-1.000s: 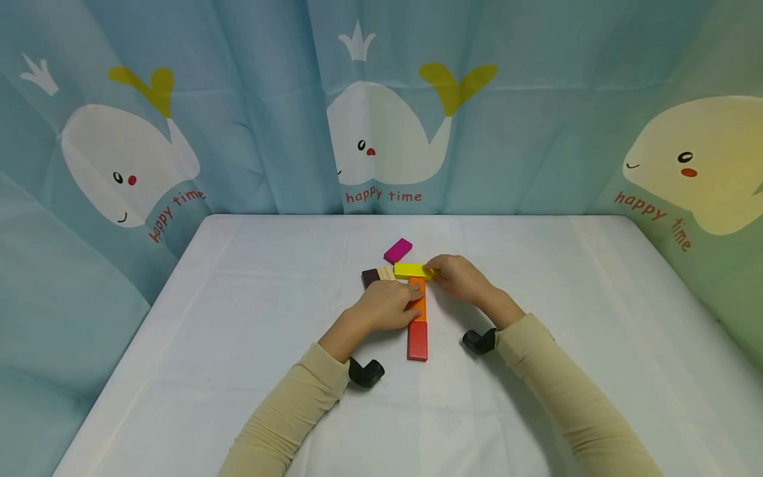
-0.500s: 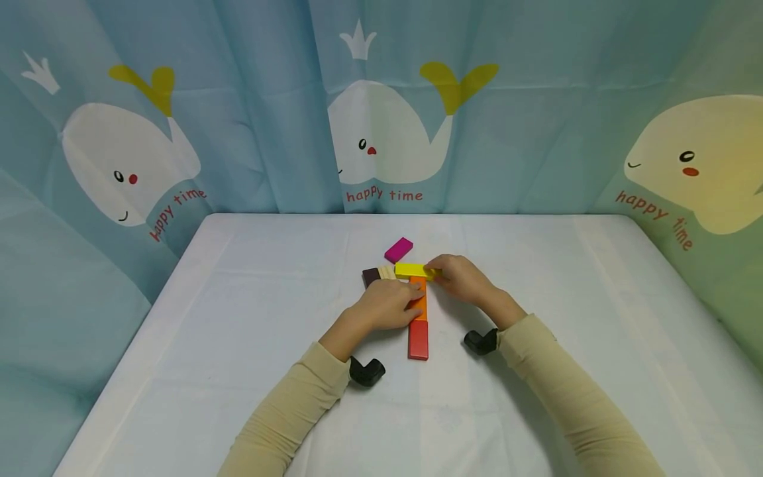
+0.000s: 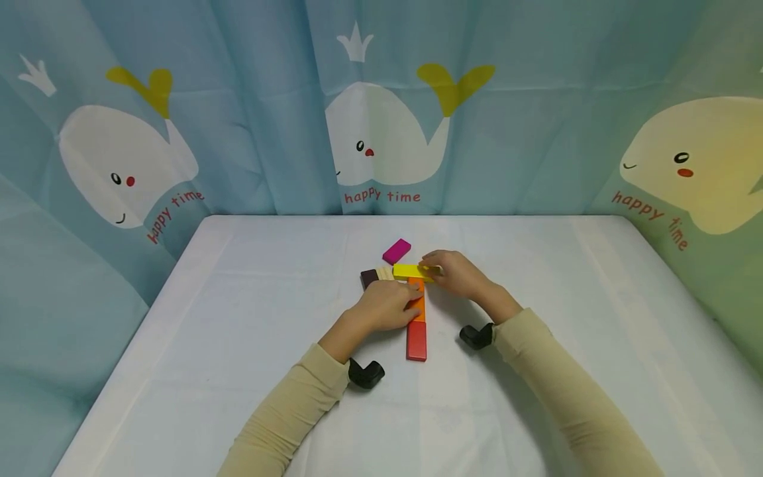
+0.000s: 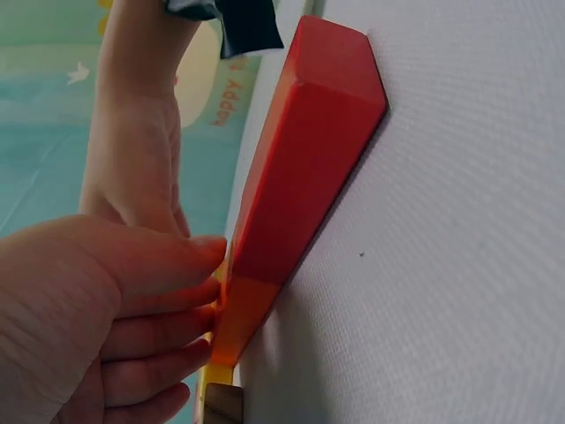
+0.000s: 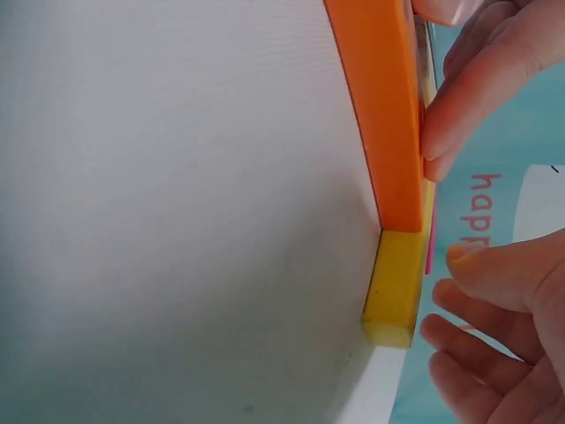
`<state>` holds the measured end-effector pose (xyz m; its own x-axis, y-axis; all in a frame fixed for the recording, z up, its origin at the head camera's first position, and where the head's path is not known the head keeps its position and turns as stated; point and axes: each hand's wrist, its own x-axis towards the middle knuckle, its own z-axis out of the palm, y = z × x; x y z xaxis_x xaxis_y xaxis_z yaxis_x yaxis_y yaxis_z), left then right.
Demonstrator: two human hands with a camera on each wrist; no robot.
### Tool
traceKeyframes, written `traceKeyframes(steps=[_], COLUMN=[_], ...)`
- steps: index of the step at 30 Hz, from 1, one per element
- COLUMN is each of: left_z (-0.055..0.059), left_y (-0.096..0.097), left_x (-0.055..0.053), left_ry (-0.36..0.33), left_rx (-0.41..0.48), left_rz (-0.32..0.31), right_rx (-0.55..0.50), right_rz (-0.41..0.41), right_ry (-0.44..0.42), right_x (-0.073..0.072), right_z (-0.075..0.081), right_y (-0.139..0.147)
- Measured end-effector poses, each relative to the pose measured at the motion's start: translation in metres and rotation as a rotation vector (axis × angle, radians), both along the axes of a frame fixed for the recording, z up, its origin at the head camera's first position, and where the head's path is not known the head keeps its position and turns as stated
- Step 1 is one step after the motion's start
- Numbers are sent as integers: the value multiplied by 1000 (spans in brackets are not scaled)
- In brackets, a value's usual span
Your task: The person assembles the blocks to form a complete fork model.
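Observation:
In the head view a yellow block [image 3: 406,271] lies crosswise at the far end of an orange block [image 3: 420,310], and a red block [image 3: 416,342] continues the line toward the near side. The fingers of my left hand [image 3: 384,305] rest on the orange block from the left. Over the right end of the yellow block hovers my right hand [image 3: 456,273]. The right wrist view shows its loosely bent fingers [image 5: 472,362] apart from the yellow block [image 5: 395,281], holding nothing. Part of the orange block is hidden beneath my left fingers.
A dark brown block [image 3: 369,277] and a pale, ridged piece [image 3: 385,273] lie left of the yellow block, partly hidden by my left hand. Beyond them lies a magenta block [image 3: 397,251]. A whale-print curtain [image 3: 268,119] hangs behind the white table [image 3: 268,265].
My right hand has let go of the yellow block's right end and lifted slightly, its fingers shifting over the top. My left hand and the blocks stay in place.

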<state>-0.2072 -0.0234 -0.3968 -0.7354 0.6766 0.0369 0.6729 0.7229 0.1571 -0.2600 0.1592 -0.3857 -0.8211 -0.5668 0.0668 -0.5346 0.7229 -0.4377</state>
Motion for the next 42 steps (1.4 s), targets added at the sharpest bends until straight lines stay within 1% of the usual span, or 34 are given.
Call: traceKeyframes(steps=[5,7,10,15,18,21,26,33,42], left_z=[1,1,1,-2,-4,-4,-4,-7,-8], left_y=[-1,-1,-1,0,1,2,5,6,6], left_x=[1,1,1,1,1,2,3,1,0], left_ry=[23,22,18,-4,-14,-19,-35,-53,-45], left_rx=[3,3,-2,-24,-25,-29,-45,-75,-69], left_rz=[4,11,27,55,55,50,49,62,62], right_rx=[-13,-12,-20,-55,-69,-74,-58,14,61], right_rz=[-19,-25,-39,-39,-17,20,75,94,125], right_ry=[-23,-32,-41,-24,3,48,108,104,71], right_x=[-5,-7,-10,-16,-20,-23,-26,-26,-30], right_z=[2,1,-2,-10,-13,-16,-18,-11,-5], right_y=[-5,-6,-8,-9,-10,-12,-15,-24,-35])
